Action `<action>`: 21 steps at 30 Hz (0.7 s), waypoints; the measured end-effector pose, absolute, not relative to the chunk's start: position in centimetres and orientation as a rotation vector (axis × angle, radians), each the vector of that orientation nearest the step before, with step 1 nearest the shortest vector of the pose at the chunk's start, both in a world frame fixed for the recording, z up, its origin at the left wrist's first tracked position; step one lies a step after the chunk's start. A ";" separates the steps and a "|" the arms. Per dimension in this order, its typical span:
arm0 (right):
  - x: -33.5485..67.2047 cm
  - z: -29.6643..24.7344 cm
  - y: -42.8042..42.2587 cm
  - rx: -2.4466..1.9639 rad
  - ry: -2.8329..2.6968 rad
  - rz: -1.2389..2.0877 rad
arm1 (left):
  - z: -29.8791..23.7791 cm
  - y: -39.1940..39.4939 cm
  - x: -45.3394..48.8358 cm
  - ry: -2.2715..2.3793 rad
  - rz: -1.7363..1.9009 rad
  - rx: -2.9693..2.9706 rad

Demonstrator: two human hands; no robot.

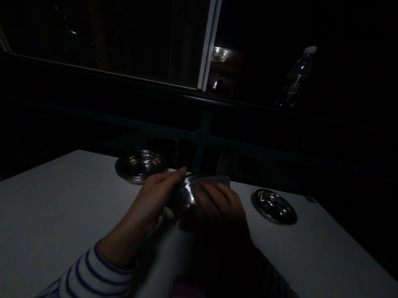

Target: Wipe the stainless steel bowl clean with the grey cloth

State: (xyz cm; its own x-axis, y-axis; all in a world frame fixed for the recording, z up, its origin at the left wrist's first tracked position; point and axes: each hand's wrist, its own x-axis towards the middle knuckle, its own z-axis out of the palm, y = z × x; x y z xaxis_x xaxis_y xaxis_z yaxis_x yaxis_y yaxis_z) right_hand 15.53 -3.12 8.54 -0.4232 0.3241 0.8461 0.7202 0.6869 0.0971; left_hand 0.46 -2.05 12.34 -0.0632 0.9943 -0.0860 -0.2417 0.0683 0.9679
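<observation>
A shiny metal bowl (183, 199) is held tilted above the table, its curved side catching the light. My left hand (155, 193) grips its left side, with the thumb up along the rim. On the bowl's right side my right hand (221, 203) is closed over a thin greyish cloth (223, 180) pressed to the metal. Much of the right hand and the lower bowl is lost in shadow. Just beyond my left hand stands a stack of metal bowls (141, 163). To the right of my right hand sits another metal bowl (275, 206).
The white table (65, 213) spreads under both hands, and its far edge runs just behind the bowls. Behind it is a dark window with a pale frame (207, 42). A clear plastic bottle (296, 78) with a white cap stands at the back right. The room is very dim.
</observation>
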 end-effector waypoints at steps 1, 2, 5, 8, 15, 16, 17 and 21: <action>15.1 8.3 -3.4 -0.803 -2.055 -0.604 | 12.3 -2.1 0.6 1.112 1.310 0.945; 14.8 8.1 -3.7 -0.800 -2.089 -0.626 | 12.3 -2.1 0.7 1.107 1.315 0.950; 14.0 7.5 -4.2 -0.748 -2.172 -0.639 | 12.2 -2.2 0.9 1.099 1.335 0.946; 14.1 7.6 -4.0 -0.710 -2.175 -0.625 | 12.3 -2.2 1.0 1.092 1.324 0.947; 17.1 8.9 -1.9 -0.910 -1.955 -0.408 | 12.5 -2.0 0.5 1.112 1.351 0.912; 17.5 9.0 -1.7 -0.930 -1.927 -0.363 | 12.5 -2.0 0.4 1.107 1.368 0.907; 17.8 9.1 -1.5 -0.942 -1.897 -0.325 | 12.6 -1.9 0.3 1.102 1.384 0.898; 18.1 9.2 -1.4 -0.954 -1.829 -0.281 | 12.6 -1.8 0.0 1.090 1.394 0.857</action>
